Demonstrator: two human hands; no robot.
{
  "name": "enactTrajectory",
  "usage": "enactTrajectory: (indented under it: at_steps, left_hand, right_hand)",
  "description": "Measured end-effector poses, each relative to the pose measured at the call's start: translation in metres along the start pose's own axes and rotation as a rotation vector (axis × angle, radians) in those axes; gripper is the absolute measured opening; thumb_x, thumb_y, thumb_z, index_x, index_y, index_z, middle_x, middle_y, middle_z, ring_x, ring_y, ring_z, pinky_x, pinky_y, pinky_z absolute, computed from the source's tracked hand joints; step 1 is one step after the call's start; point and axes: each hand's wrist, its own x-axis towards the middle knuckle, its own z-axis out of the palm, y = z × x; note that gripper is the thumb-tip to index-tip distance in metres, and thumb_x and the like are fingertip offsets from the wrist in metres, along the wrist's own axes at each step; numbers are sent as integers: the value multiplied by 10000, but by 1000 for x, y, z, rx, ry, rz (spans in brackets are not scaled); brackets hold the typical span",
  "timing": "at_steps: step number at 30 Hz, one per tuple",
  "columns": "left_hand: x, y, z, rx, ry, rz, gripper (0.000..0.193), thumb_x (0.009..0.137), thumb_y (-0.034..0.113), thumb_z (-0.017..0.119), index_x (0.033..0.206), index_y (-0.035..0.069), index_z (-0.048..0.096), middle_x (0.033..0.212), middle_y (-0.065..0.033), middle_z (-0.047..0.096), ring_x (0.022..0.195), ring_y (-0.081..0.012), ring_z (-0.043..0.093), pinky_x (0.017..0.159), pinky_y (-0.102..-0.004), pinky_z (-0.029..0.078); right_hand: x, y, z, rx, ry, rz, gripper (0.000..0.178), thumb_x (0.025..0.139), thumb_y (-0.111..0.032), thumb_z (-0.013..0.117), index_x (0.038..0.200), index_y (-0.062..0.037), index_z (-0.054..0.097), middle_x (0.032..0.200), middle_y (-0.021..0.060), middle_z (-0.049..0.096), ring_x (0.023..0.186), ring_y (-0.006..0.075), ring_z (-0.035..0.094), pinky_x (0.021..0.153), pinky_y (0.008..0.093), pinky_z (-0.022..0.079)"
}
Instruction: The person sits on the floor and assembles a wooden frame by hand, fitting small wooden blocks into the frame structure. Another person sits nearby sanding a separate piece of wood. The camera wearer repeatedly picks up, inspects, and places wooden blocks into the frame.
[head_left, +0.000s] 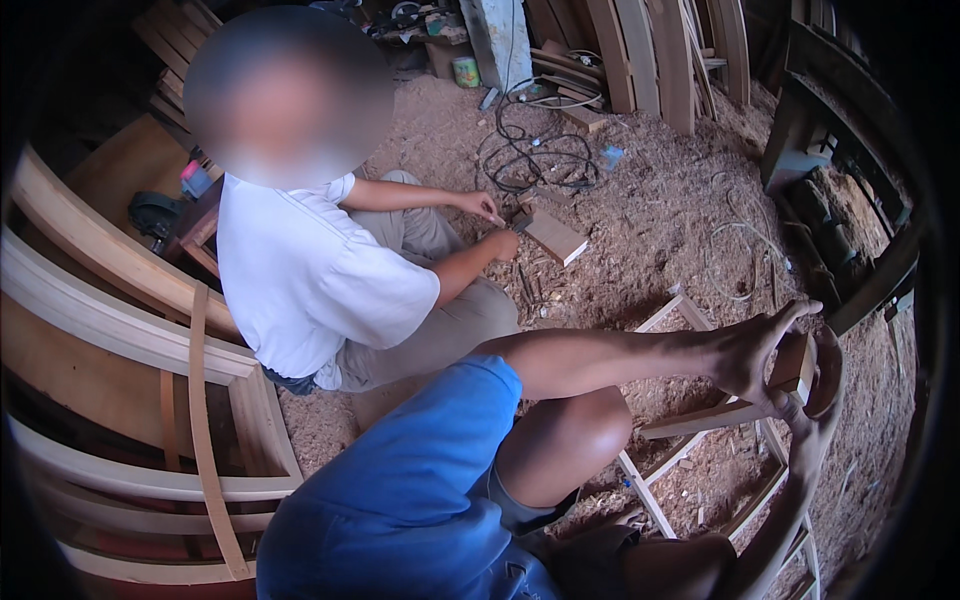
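Sawdust-covered workshop floor (660, 210) carries everything, no bench in view. Left edge: stack of pale curved timber frame members (110, 320), at least four bows counted, plus one thin bent wood strip (205, 420) leaning across them. Top edge: row of upright curved planks (650, 50), roughly five. One co-worker in a white T-shirt (300, 270) sits on the floor upper left, both hands on one flat pale wood offcut (552, 236) just beside a tangle of black cable (535, 160). One pale slatted wood frame (690, 450) lies on the floor at lower right, under the person's arms. Wearer: blue shorts, one bare knee raised mid-picture. Left hand (755, 355), forearm stretched straight across from centre to the right, fingers curled round and thumb up, clamped on one small rectangular light-brown wood block (795, 362). Right hand (815, 415) comes up from the lower right edge, wrist bent, fingers wrapped together under and behind the same block; fingertip detail too distorted to tell. Block sits held between both hands, above the right end of the slatted frame, near the picture's right edge. Packaging: one small green-and-yellow cylindrical can (466, 71) at top centre of the floor, one small pale blue flat wrapper (611, 156) right of the cable.
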Motion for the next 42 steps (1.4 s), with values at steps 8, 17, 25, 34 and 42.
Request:
enactTrajectory:
  at_steps: [8, 17, 25, 34, 42]
  left_hand:
    - [-2, -17, -4, 93, -85, 9, 1272, 655, 343, 917, 1499, -67, 57, 1079, -217, 667, 1057, -351, 648, 1070, -448, 453]
    - [-14, -19, -13, 339, -164, -191, 1084, 696, 438, 874, 1489, 11, 272, 1227, -231, 584, 1161, -380, 586, 1092, -477, 452]
    - [-8, -18, -14, 242, -83, -89, 568, 702, -53, 557, 1257, 45, 627, 1239, -193, 580, 1214, -329, 564, 1120, -448, 434]
    - [-7, -22, -7, 162, -90, -74, 586, 690, -42, 561, 1268, 33, 622, 1195, -180, 626, 1159, -299, 597, 1073, -408, 451]
    - [-5, -8, -5, 95, -124, -173, 612, 717, 14, 639, 1325, 9, 569, 1262, -190, 614, 1209, -298, 586, 1110, -410, 428]
  right_hand:
    - [1, 24, -7, -46, 65, -10, 1021, 615, -360, 844, 1428, 58, 388, 1387, 200, 457, 1348, 323, 429, 1140, 468, 305]
    - [10, 30, -18, -201, 214, -83, 886, 730, -237, 810, 1464, 19, 387, 1462, 185, 427, 1387, 321, 389, 1151, 471, 314]
    - [10, 34, -21, -421, 325, -289, 748, 823, -245, 776, 1447, -25, 428, 1422, 161, 463, 1347, 315, 421, 1122, 490, 337]
    - [8, 32, -18, -478, 304, -297, 745, 817, -318, 770, 1422, -27, 446, 1376, 150, 476, 1313, 316, 438, 1108, 494, 334]
    - [9, 34, -18, -504, 295, -329, 745, 803, -388, 766, 1377, -15, 471, 1311, 148, 490, 1283, 317, 440, 1083, 496, 342]
